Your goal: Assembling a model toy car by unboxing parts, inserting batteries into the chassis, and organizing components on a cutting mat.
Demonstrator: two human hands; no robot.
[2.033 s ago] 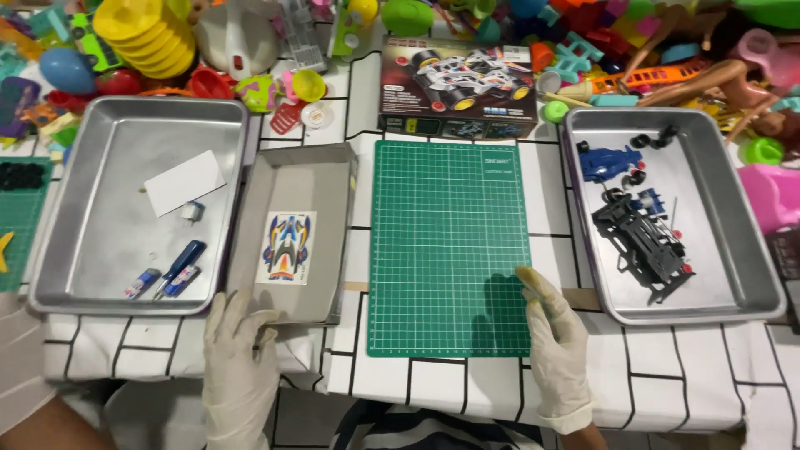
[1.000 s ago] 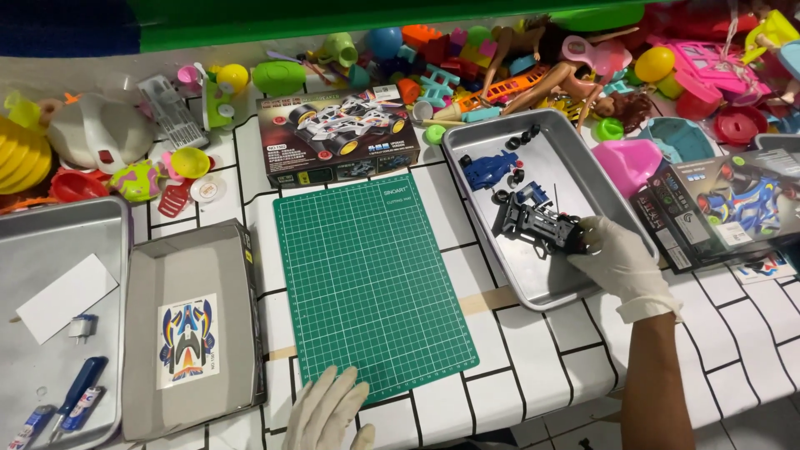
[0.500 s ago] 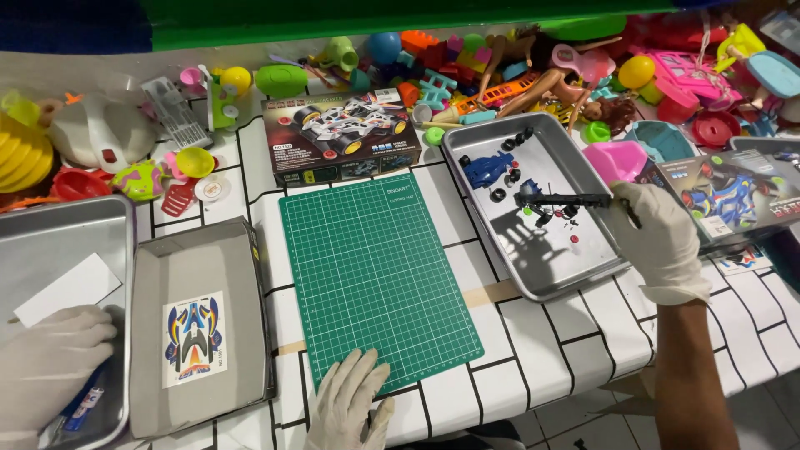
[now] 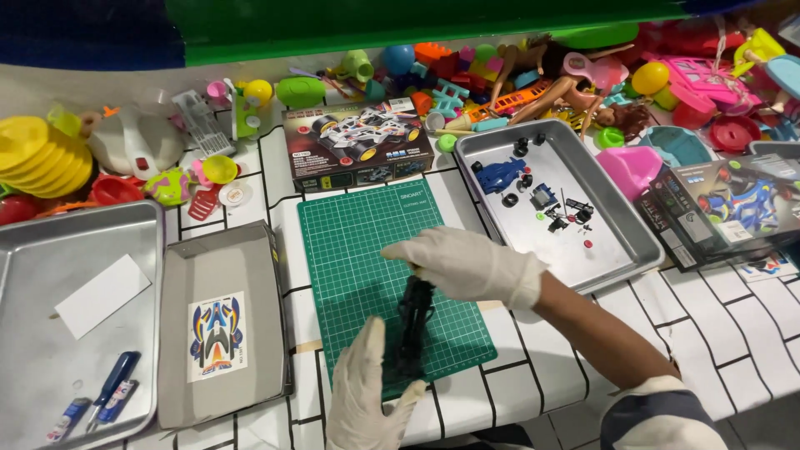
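A black toy-car chassis [image 4: 414,327] hangs lengthwise over the green cutting mat [image 4: 358,242]. My right hand [image 4: 467,265], in a white glove, grips its far end from above. My left hand [image 4: 362,396], also gloved, steadies its near end at the mat's front edge. To the right, a metal tray [image 4: 612,250] holds a blue car body [image 4: 498,175], black wheels and small loose parts.
A grey box lid [image 4: 221,333] with a car sticker sheet lies left of the mat, beside a metal tray [image 4: 50,275] with a white card and small tools. A kit box [image 4: 358,146] stands behind the mat. Colourful toys crowd the back; another kit box [image 4: 733,208] sits right.
My right hand lifted the black chassis out of the right tray and carried it left over the mat. My left hand came up to meet its near end.
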